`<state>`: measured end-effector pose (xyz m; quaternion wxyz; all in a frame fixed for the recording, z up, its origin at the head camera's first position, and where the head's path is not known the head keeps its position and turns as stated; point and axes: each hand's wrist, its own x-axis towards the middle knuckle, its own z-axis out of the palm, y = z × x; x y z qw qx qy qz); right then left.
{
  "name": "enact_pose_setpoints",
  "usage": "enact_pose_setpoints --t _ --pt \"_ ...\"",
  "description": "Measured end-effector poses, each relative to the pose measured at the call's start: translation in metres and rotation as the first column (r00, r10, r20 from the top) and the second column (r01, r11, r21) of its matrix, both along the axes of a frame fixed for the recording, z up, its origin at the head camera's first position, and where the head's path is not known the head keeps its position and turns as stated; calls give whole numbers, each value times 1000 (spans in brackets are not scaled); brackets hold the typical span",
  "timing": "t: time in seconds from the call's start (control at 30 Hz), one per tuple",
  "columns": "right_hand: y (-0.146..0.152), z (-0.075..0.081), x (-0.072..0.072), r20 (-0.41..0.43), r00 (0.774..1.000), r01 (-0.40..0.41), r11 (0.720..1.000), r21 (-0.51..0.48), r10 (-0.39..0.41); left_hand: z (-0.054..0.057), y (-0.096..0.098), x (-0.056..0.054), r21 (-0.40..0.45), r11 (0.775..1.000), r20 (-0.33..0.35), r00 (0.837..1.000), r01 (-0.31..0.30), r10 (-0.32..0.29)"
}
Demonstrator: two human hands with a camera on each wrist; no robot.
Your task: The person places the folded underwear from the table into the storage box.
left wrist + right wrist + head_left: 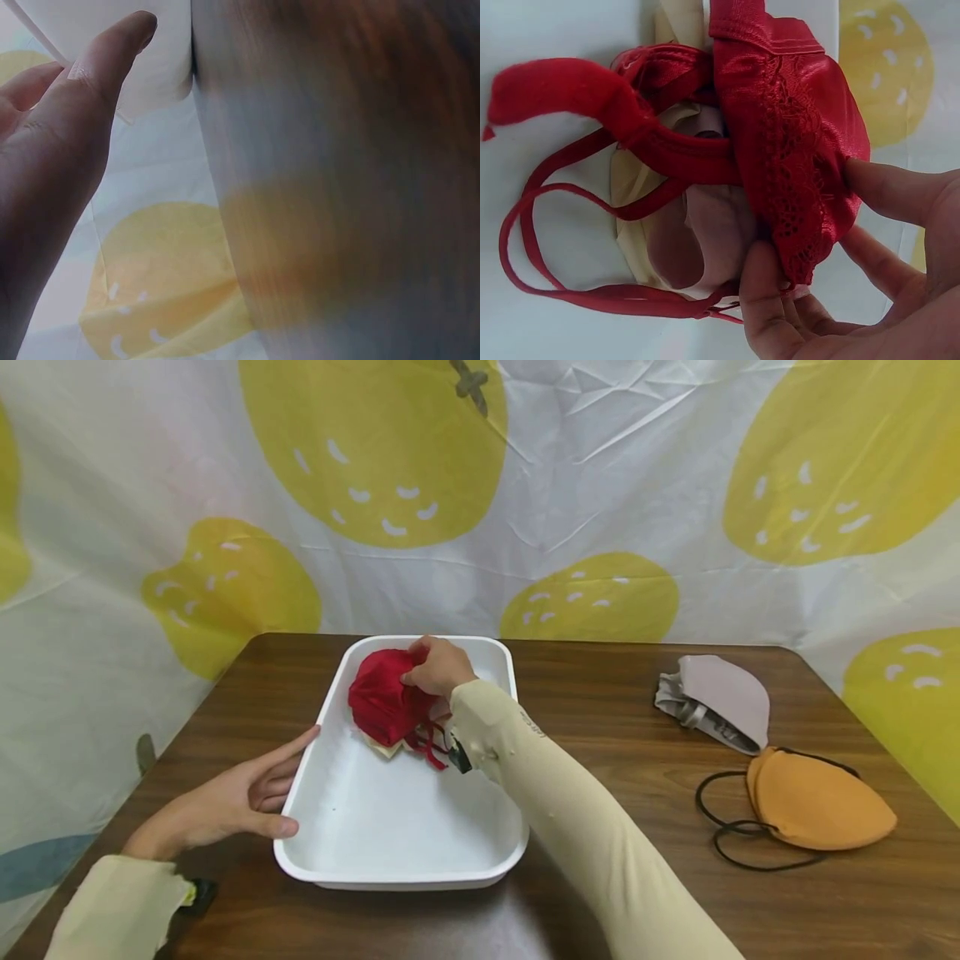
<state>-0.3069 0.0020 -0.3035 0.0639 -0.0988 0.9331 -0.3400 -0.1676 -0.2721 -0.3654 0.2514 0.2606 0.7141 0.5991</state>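
Note:
A folded red bra with lace trim and thin straps lies at the far end of a white plastic tub. My right hand pinches its edge between thumb and fingers, as the right wrist view also shows. Beneath the bra, a beige cloth piece and a pale pink one peek out; most of both is hidden. On the tub's left side, my left hand rests with straight fingers against the outer wall and its thumb at the rim.
On the right of the wooden table lie a folded greyish-pink bra and an orange folded bra with black straps. A white cloth backdrop with yellow lemons hangs behind the table.

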Motion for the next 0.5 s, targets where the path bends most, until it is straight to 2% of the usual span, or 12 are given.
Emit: enact_pose_setpoints --t 0.33,0.5 --pt "5 11 2 -10 999 -46 999 25 47 2 0 0 -2 1000 9 1000 9 -9" --pt "18 24 -1 68 996 -49 998 -48 53 1 0 1 -4 1000 10 1000 13 -13"
